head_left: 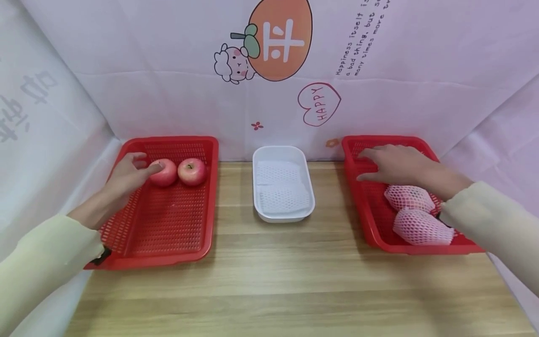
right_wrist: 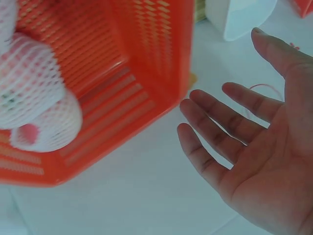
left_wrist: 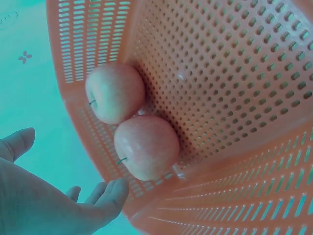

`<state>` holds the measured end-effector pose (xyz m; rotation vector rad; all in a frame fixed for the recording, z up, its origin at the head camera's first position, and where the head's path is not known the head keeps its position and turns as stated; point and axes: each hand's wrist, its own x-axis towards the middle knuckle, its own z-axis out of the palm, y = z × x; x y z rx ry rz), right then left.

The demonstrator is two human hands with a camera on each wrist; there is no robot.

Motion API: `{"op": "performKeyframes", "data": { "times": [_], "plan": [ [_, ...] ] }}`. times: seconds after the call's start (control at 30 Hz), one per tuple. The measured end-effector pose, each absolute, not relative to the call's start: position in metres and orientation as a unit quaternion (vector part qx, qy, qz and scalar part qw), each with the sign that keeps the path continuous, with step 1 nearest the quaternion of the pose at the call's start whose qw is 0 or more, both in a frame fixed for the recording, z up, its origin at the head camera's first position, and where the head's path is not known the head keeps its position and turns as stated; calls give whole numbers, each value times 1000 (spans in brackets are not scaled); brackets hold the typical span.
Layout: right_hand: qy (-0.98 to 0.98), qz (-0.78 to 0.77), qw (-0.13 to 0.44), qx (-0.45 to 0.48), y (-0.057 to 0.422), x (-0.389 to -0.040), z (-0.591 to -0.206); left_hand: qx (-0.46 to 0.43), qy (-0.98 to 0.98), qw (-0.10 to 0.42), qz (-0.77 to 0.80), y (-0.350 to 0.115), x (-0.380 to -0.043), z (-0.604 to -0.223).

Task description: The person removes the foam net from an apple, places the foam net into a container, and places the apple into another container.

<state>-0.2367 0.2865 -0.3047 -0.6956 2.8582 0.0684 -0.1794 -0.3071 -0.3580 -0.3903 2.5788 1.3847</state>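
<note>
1. Head view: the left hand reached over the left red basket, its thumb overlapping the left apple from above. A nudge there might have rolled that smooth, round fruit against the right apple, close beside it. The right sleeve passed over the right red basket, where its cuff could have caught on the netting.
2. Head view, containers: the left basket held the two bare apples near its far wall. The right basket held at least two net-wrapped fruits, an upper one and a lower one; the arm may have hidden more. Between the baskets, the white tray stood on the desk; whether its mesh-like patches were its own floor or something laid inside, I could not tell.
3. Left wrist view: the fingers were loosely bent, gripping nothing, their tips near the left apple. Closing off-centre would probably have pushed it away rather than held it.
4. Right wrist view: the fingers were spread and gripped nothing, apart from the netted fruits across the basket. One net gaped at its end, so a pull on the mesh alone could have let the fruit slip out.
</note>
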Motion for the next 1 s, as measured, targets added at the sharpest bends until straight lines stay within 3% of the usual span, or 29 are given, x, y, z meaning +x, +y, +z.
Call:
{"op": "performKeyframes", "data": {
  "times": [0.57,1.0],
  "plan": [
    [966,27,154,-205,369,-208,-324,-86,864,96,486,-278,-153,-337],
    [952,20,254,-170,396,-192,-347,-42,883,93,459,-247,-138,-327]
  ]
}}
